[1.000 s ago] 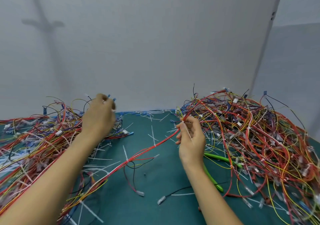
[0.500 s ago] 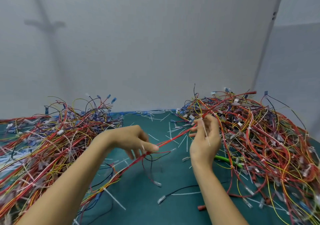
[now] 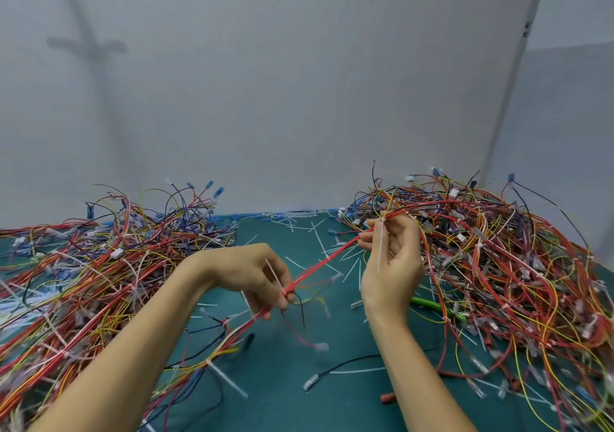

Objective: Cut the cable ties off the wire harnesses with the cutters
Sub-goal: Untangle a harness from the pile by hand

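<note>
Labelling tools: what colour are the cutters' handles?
Green; head view, where the cutters lie partly hidden.

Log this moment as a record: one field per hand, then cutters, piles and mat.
left hand: pinches the red harness at a white cable tie
right hand: grips the same harness at a second tie
cutters: green handles, lying on the mat beside the right hand, in neither hand
left pile: tangled wires
right pile: tangled wires, partly over the cutters
mat: green, with loose tie pieces
</note>
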